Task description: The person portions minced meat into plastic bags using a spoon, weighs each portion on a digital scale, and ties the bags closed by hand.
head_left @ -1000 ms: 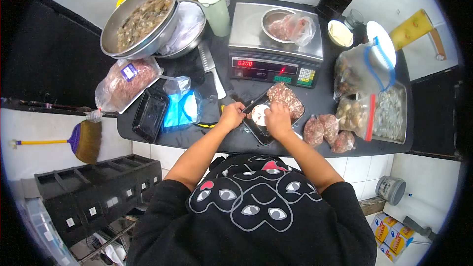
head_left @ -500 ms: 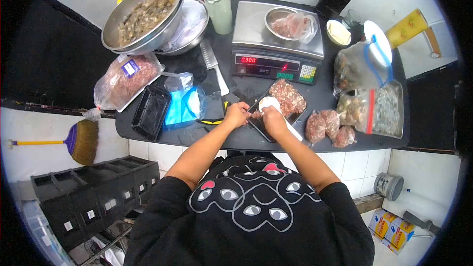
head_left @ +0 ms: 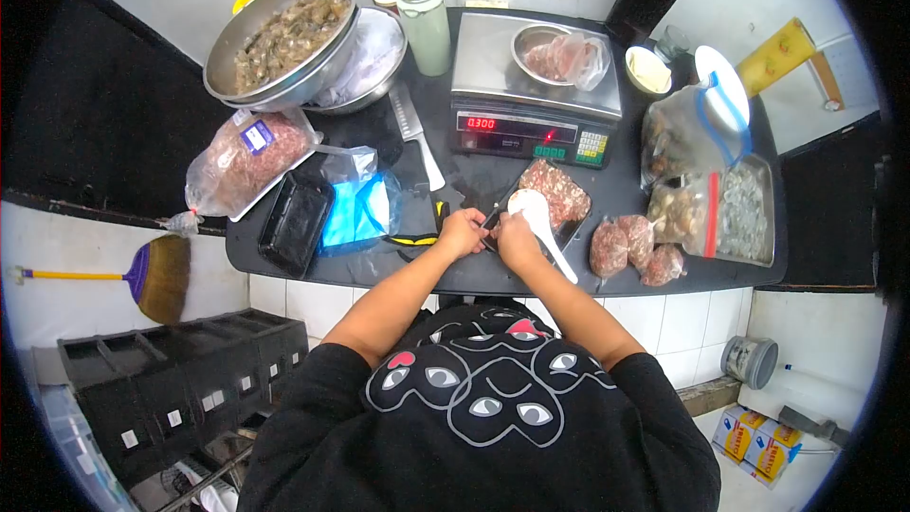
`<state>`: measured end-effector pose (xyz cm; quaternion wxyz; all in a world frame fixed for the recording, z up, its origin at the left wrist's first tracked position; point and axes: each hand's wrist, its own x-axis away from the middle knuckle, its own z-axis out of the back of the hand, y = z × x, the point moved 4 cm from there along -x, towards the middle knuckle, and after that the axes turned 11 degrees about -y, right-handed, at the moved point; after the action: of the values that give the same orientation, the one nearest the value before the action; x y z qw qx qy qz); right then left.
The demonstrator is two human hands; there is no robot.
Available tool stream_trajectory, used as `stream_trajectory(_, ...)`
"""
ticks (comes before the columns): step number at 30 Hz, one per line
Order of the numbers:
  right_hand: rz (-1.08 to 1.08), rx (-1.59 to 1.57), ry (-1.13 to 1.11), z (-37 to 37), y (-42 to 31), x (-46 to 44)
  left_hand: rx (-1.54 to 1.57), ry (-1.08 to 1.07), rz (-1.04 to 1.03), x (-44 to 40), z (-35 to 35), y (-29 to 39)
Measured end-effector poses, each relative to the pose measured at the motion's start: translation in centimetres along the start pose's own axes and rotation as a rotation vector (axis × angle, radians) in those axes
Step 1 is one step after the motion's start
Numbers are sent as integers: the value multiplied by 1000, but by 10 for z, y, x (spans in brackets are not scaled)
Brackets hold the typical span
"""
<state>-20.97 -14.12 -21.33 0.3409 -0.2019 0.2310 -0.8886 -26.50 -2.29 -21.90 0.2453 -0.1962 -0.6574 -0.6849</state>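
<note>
A black tray [head_left: 572, 230] holds a slab of ground meat [head_left: 557, 192] near the front of the table. Across the tray lies a white spoon [head_left: 536, 213], its handle slanting toward the table's front edge. My left hand [head_left: 464, 232] is at the tray's left side, thumb and fingers drawn together. Just left of the spoon is my right hand [head_left: 518, 243], fingers curled down over the tray's left part. What either hand pinches is hidden. Several knotted bags of ground meat [head_left: 621, 246] sit right of the tray.
Behind the tray stands a digital scale [head_left: 531, 118] bearing a metal bowl [head_left: 531, 43] with bagged meat. A knife [head_left: 417, 137] and black-yellow scissors [head_left: 414, 240] lie to the left. A bowl of shrimp [head_left: 284, 38] stands back left; zip bags [head_left: 678, 213] are at right.
My right hand has shifted left off the spoon's head, closer to my left hand. More of the spoon shows now. The whole view has moved slightly.
</note>
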Motion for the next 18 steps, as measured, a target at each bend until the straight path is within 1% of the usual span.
stream_trajectory(3, 191, 264, -10, -15, -5, -5, 39, -1, -15, -1, 0, -1)
stream_trajectory(4, 170, 211, -8, -15, -6, -4, 67, -20, -14, -3, 1, -3)
stream_trajectory(7, -10, -121, 75, -3, -8, 2, 152, -15, 34, -3, -1, -9)
stream_trajectory(10, -76, -209, 13, 3, -11, 1, 179, -12, 69, -3, -2, -9)
stream_trajectory(13, -33, -204, -89, -5, -7, -3, 160, 2, 43, -4, 0, -8)
stream_trajectory(16, 9, -84, 3, 13, -17, 4, 100, 7, 44, -4, 5, -6)
stream_trajectory(17, 17, -45, 2, 25, -22, 7, 74, 7, 55, -3, 7, -5)
stream_trajectory(18, 25, -6, 2, 41, -27, 11, -102, 55, 4, -1, 12, 0)
